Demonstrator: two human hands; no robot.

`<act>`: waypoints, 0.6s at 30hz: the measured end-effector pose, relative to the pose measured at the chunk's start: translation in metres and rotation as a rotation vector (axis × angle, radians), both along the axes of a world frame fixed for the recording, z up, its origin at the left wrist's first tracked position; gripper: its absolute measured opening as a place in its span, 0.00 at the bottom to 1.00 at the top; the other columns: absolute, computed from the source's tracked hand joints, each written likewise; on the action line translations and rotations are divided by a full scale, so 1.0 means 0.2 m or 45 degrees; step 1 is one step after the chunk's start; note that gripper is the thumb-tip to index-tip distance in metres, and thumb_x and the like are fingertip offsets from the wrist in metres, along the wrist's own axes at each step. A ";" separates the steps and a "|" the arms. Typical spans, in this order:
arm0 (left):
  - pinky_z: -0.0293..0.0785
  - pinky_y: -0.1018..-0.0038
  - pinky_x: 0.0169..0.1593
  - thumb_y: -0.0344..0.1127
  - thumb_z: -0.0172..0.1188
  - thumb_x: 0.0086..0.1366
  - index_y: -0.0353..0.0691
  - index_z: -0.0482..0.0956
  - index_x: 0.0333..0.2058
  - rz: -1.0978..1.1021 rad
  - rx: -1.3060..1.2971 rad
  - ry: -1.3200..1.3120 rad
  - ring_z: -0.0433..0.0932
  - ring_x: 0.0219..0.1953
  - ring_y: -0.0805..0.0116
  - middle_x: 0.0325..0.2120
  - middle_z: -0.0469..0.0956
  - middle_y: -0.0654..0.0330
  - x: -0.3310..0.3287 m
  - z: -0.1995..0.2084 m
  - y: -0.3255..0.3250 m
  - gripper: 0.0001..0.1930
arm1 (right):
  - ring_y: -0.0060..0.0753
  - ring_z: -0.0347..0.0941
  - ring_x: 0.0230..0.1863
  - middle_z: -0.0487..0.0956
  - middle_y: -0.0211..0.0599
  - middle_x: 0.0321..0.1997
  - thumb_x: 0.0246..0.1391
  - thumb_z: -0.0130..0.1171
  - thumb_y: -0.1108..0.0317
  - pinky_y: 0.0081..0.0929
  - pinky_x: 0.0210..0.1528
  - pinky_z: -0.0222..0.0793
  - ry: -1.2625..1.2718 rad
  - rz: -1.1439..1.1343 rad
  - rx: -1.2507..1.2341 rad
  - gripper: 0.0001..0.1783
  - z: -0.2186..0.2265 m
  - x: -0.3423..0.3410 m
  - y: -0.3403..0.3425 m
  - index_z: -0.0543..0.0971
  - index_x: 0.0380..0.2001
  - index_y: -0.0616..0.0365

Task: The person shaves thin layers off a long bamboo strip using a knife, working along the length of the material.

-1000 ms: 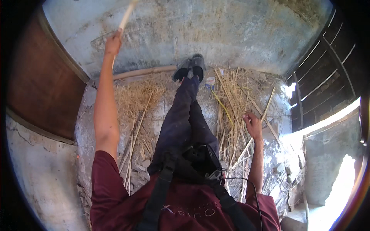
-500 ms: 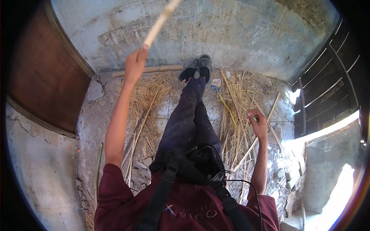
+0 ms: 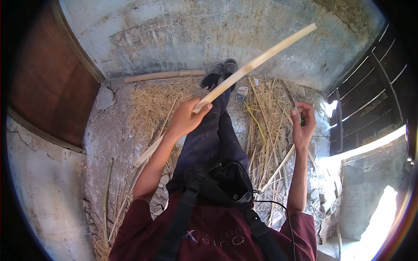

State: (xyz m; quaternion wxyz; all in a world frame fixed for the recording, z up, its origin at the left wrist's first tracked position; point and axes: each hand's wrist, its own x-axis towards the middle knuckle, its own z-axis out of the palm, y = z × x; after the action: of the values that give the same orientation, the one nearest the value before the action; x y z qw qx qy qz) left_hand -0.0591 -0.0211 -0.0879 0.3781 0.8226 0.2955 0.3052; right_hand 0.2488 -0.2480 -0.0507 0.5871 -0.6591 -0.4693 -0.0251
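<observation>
A long pale split-bamboo strip (image 3: 257, 63) slants across the space in front of me, its far end up to the right. My left hand (image 3: 186, 118) is closed around it near its lower part, with the tail of the strip passing by my forearm. In my closed right hand (image 3: 304, 124) is a thin knife (image 3: 290, 96) with a green handle, its dark blade pointing away and slightly left. Strip and knife are apart. Most of the knife's handle is hidden by my fingers.
Fine shavings (image 3: 152, 104) lie on the floor at left, and a heap of thin bamboo slivers (image 3: 265, 117) at right. A bamboo pole (image 3: 165, 75) rests along the far wall (image 3: 174, 43). A brown door panel (image 3: 48, 82) stands left, dark slats (image 3: 370, 95) right. My legs stretch forward between the piles.
My left hand has come down and toward the middle, and the strip has swung over to the right. My right hand has risen slightly, and the knife blade now shows clearly.
</observation>
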 end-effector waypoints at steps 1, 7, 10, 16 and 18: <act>0.68 0.59 0.28 0.53 0.63 0.74 0.36 0.83 0.41 0.018 0.051 -0.008 0.77 0.19 0.54 0.18 0.77 0.51 0.01 0.02 -0.03 0.22 | 0.16 0.72 0.36 0.78 0.25 0.33 0.67 0.66 0.68 0.18 0.40 0.65 -0.023 0.005 0.041 0.14 0.02 -0.02 0.02 0.79 0.52 0.60; 0.69 0.57 0.28 0.50 0.62 0.76 0.36 0.82 0.39 -0.006 0.118 0.055 0.79 0.21 0.48 0.17 0.75 0.49 -0.01 0.07 -0.14 0.20 | 0.13 0.68 0.33 0.79 0.24 0.32 0.67 0.66 0.68 0.17 0.37 0.62 0.009 0.087 0.066 0.16 0.05 -0.05 0.09 0.77 0.54 0.60; 0.68 0.58 0.28 0.49 0.61 0.76 0.36 0.81 0.39 -0.056 0.134 0.076 0.78 0.20 0.50 0.17 0.74 0.49 -0.02 0.02 -0.14 0.19 | 0.12 0.62 0.28 0.73 0.20 0.30 0.67 0.65 0.68 0.16 0.33 0.57 0.239 0.156 0.080 0.20 0.04 -0.03 0.13 0.75 0.58 0.60; 0.66 0.64 0.28 0.46 0.63 0.76 0.35 0.82 0.41 -0.251 -0.086 0.040 0.70 0.20 0.65 0.20 0.73 0.51 -0.10 -0.02 -0.18 0.16 | 0.10 0.56 0.24 0.64 0.16 0.25 0.69 0.63 0.58 0.16 0.26 0.49 0.750 0.354 0.164 0.32 0.08 0.00 0.19 0.71 0.69 0.62; 0.66 0.65 0.29 0.46 0.63 0.76 0.35 0.82 0.42 -0.318 -0.107 0.084 0.71 0.21 0.66 0.21 0.74 0.51 -0.13 -0.02 -0.18 0.16 | 0.10 0.54 0.23 0.62 0.15 0.23 0.71 0.62 0.55 0.16 0.25 0.47 0.816 0.475 0.211 0.33 0.07 0.00 0.21 0.70 0.71 0.63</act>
State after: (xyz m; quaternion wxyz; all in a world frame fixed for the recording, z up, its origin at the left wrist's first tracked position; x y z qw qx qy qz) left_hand -0.0846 -0.0575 -0.0927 0.4371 0.8460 0.2157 0.2160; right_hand 0.2490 -0.2066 -0.0372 0.7500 -0.4870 -0.3700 0.2517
